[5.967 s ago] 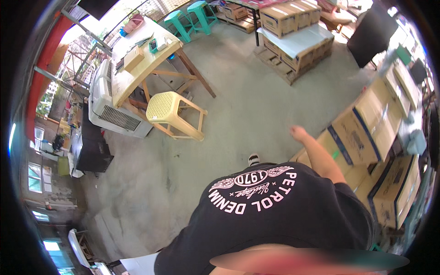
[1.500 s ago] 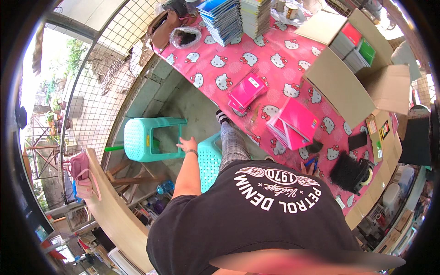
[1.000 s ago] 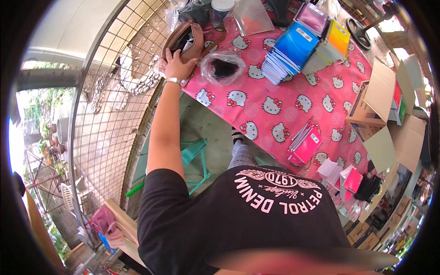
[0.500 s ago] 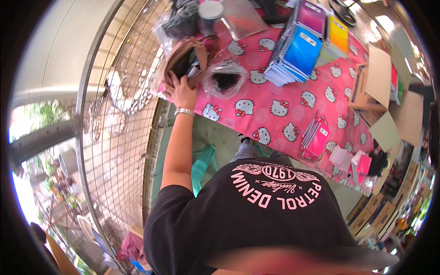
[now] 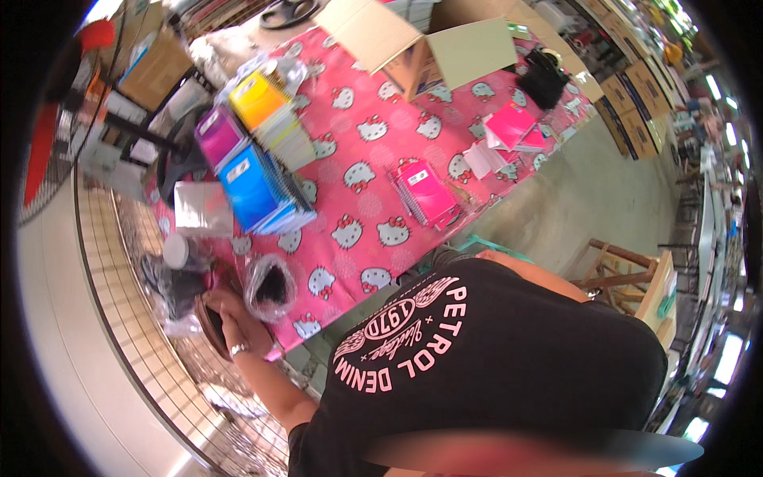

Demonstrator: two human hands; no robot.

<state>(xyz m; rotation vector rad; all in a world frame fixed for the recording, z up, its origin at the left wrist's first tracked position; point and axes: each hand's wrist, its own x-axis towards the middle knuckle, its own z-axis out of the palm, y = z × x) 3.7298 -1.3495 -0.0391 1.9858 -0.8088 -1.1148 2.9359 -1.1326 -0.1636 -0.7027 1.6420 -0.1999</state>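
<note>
My left hand [image 5: 226, 319] is at the far left corner of the table, closed on the edge of a brownish-pink bag [image 5: 250, 334]. The bag's mouth is dark inside, and its contents are hidden. Some of the fingers are out of sight at the bag. Beside it lies a clear plastic bag [image 5: 271, 288] with something black in it. My right hand [image 5: 494, 257] is low by my lap at the table's front edge, mostly covered by my black shirt; its fingers do not show clearly.
A pink patterned cloth [image 5: 373, 171] covers the table. Blue notebooks [image 5: 256, 184], purple notebooks [image 5: 220, 137] and yellow notebooks [image 5: 257, 98] stand in stacks. Pink notebooks [image 5: 427, 191] lie nearer. An open cardboard box [image 5: 409, 67] is at the back, a clear-walled jar [image 5: 187, 253] at left.
The view has swung to the right, so the table appears turned. My left hand stays at the bag, its fingers now less visible. My right forearm has come into view.
</note>
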